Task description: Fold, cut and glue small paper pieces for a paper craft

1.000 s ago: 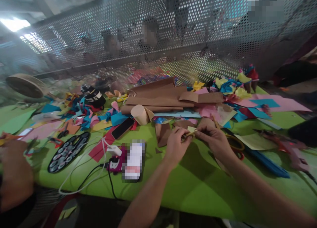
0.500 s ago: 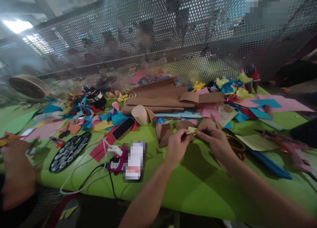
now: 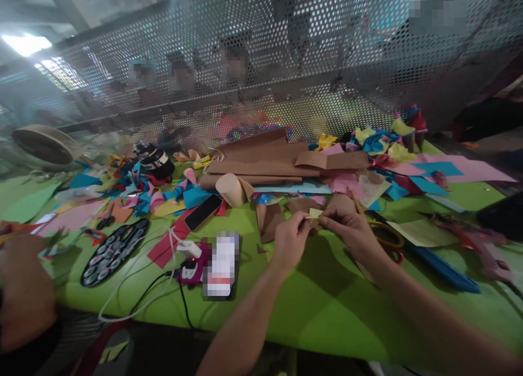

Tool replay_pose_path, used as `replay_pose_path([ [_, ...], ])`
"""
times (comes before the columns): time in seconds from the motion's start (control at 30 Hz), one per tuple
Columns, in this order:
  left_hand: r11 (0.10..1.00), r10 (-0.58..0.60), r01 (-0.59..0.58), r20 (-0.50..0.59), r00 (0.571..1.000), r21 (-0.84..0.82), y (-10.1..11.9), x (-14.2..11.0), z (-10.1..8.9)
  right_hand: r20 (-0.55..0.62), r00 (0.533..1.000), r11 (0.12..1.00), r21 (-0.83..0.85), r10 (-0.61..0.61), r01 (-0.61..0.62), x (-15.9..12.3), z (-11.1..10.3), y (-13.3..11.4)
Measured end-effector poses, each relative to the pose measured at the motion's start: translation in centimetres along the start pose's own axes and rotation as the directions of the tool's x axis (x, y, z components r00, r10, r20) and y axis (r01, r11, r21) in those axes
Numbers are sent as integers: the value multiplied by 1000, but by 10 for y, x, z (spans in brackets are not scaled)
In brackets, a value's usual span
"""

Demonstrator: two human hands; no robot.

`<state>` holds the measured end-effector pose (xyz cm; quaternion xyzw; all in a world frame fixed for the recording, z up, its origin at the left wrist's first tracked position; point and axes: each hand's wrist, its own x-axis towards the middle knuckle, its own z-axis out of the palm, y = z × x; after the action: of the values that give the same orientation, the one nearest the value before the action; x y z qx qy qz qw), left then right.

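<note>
A small piece of yellow paper (image 3: 314,213) is held between my two hands above the green table (image 3: 322,310). My left hand (image 3: 291,240) pinches its left end between thumb and fingertips. On the other end, my right hand (image 3: 352,226) is closed in a pinch, its fingertips almost meeting the left ones. Folded brown paper (image 3: 270,222) lies just beyond my left hand. To the right of my right hand are scissors with yellow handles (image 3: 388,234), a blue cutter-like tool (image 3: 445,270) and a pink glue gun (image 3: 486,250).
Rolled brown paper (image 3: 261,166) lies across the back, before a perforated metal screen (image 3: 261,54). Left are phones (image 3: 203,212), a purple power strip (image 3: 192,271) with loose cables, a black palette (image 3: 114,253) and colored scraps. A co-worker's arm (image 3: 26,289) rests at far left.
The yellow paper has turned slightly between my fingertips, showing a bit more of its face. Both hands stay nearly in place. The co-worker's arm at left has shifted slightly.
</note>
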<state>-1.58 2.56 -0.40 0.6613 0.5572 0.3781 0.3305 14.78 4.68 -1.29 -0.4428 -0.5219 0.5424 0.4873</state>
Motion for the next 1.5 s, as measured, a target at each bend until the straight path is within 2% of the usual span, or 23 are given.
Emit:
replay_pose_path([
  [0.3,987,-18,33,97,995,-156,-10,0,10,-52,997,993,-104,-61,56,-2,0,3],
  [0.5,994,-43,55,119,992,-100,-11,0,11,-85,994,989,-130,-74,63,-3,-1,1],
  [0.63,994,-65,74,99,993,-84,-12,0,11,-60,995,991,-111,-77,70,-1,-1,3],
  [0.77,953,-130,158,125,984,-259,-11,1,12,-44,994,992,-80,-102,99,0,0,4],
  [0.87,870,-181,255,208,961,-422,-8,1,11,-71,988,984,-125,-134,125,0,-1,5],
  [1.0,795,-211,340,297,931,-502,-3,-1,10,-91,984,978,-152,-155,140,-1,-3,4],
  [1.1,823,-196,312,278,940,-474,-3,-1,9,-91,985,981,-145,-146,132,0,-4,4],
  [1.23,903,-132,206,212,968,-378,-7,0,10,-80,988,986,-119,-130,120,1,-5,5],
  [1.37,992,-66,75,82,994,-105,-7,-1,8,-17,998,998,-28,-61,60,1,-3,4],
  [1.5,990,-9,-1,71,997,141,-3,-3,8,17,1000,998,-63,-17,18,2,-2,3],
])
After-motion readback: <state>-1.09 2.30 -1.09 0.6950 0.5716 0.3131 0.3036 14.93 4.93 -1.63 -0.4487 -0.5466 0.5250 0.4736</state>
